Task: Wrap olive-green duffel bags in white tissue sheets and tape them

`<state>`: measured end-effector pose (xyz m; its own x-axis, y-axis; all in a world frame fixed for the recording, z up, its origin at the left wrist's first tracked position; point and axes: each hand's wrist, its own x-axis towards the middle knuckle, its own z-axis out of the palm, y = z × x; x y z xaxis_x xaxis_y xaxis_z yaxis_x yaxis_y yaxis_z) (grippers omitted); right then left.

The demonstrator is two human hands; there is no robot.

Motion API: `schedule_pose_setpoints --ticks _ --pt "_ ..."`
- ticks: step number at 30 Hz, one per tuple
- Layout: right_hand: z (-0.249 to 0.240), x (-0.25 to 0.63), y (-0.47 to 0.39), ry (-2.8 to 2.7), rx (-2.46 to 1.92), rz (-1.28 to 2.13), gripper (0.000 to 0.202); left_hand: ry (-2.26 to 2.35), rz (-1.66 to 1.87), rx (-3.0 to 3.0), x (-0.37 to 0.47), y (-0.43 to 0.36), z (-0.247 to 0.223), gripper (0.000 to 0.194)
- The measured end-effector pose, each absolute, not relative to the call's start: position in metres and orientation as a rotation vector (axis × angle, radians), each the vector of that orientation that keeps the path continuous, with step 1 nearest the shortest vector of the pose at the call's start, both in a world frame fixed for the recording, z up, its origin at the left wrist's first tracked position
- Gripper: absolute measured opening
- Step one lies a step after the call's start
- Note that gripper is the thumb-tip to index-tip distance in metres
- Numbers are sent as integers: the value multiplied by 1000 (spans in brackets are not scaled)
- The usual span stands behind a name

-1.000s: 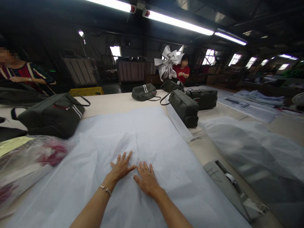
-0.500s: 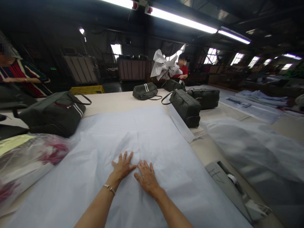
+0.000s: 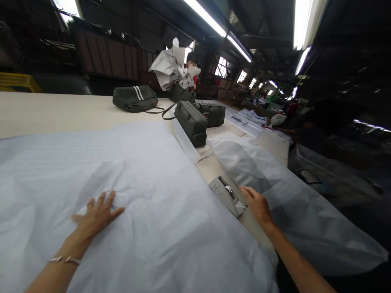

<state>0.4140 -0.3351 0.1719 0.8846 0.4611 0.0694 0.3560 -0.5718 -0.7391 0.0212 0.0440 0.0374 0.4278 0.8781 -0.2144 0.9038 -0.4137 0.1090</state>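
Note:
My left hand (image 3: 97, 217) lies flat, fingers spread, on a large, creased white sheet (image 3: 159, 195) that covers the near part of the table. A bracelet circles that wrist. My right hand (image 3: 257, 205) is beside a grey tape dispenser (image 3: 221, 193) with handwritten marks on it, at the sheet's right side. Its fingers are pressed together and curled near the dispenser's right edge. Whether they grip anything is hidden from me. Just right of this hand lies a pile of translucent plastic sheeting (image 3: 293, 224).
Several dark green bags stand beyond the sheet: one with white stripes (image 3: 134, 98), another with a looped handle (image 3: 190, 122). At the far side a person stands behind crumpled white paper (image 3: 171, 69). A yellow crate (image 3: 18, 82) is at far left.
My right hand has left the sheet and moved right to the tape dispenser, its fingers now drawn together. My left hand still presses the sheet. The view has turned right.

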Motion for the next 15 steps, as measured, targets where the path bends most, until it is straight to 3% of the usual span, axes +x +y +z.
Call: schedule_pose_setpoints --ticks 6,15 --pt "145 475 -364 -538 -2243 656 43 1613 -190 2450 23 48 35 59" --pt "137 489 -353 -511 -2206 751 27 1603 -205 2401 25 40 57 63"
